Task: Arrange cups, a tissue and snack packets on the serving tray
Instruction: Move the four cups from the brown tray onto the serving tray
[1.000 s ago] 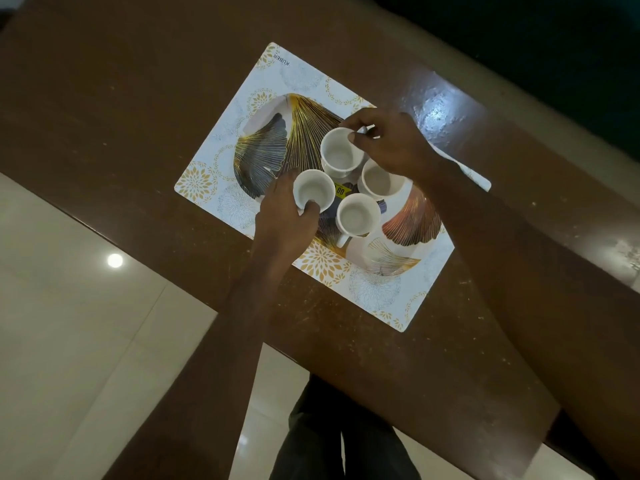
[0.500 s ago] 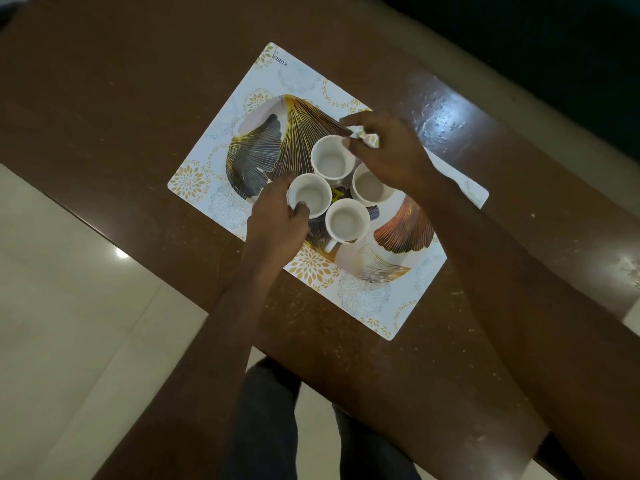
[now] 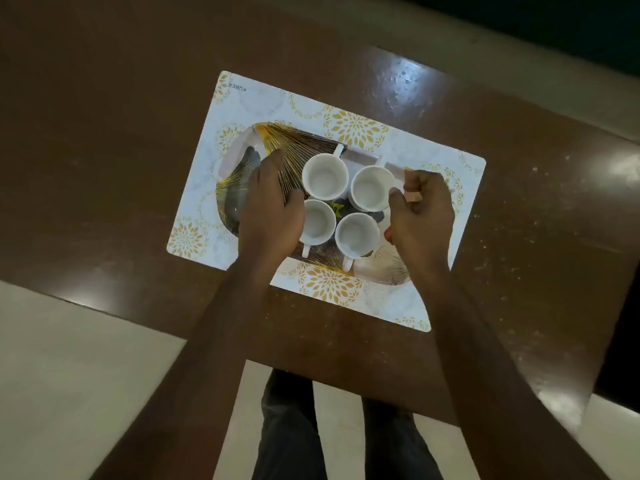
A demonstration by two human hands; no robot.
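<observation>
An oval serving tray with a gold and dark fan pattern lies on a white placemat. Several empty white cups stand close together on it: back left, back right, front left and front right. My left hand lies flat on the tray with straight fingers, its thumb side against the front-left cup. My right hand hovers over the tray's right end with curled fingers, its thumb at the back-right cup's side. A small yellow and black patch shows between the cups. No tissue is in view.
The placemat sits on a glossy brown table, whose near edge runs just below the mat. Pale floor tiles and my legs lie beneath. A light ledge and dark area bound the table's far side.
My left hand let go of the front-left cup and spread flat on the tray. My right hand left the back cups and moved to the right. The view turned and came closer.
</observation>
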